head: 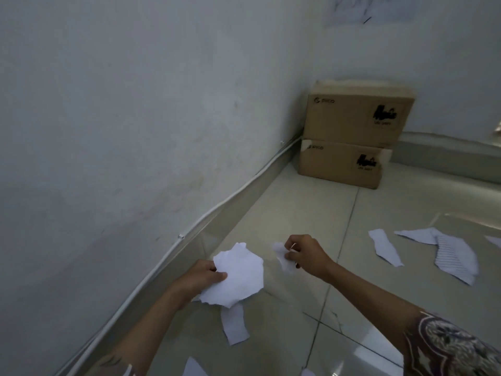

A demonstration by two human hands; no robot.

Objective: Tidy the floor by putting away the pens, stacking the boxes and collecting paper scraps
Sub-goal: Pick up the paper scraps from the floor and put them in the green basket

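The left hand point(202, 276) is gripping a large torn sheet point(238, 275) by its left edge, thumb lying on top and fingers curled under, and the sheet is hanging above the glossy tiled floor point(298, 213). At about three o'clock from it, the right hand point(305, 255) is pinching a small narrow scrap point(283, 257) between curled fingertips; the scrap is blurred, so whether it is touching the tiles cannot be told.

Directly at six o'clock from the big sheet, a strip of paper point(234, 325) is lying flat on the floor, partly tucked under the sheet's lower edge in this view. Further down at the frame's bottom edge, another scrap point(192, 367) is peeking in. Out at three o'clock from the right hand, well apart, a curved scrap point(385, 246) is lying on the tiles, and just beside it a larger lined piece point(450, 253) is sprawling toward the right edge.

Up at one o'clock, in the corner where the two walls are meeting, two cardboard boxes are sitting stacked: the upper box point(357, 115) is resting on the lower box point(341, 165), slightly offset. A white cable point(217, 206) is running along the base of the left wall point(122, 118).
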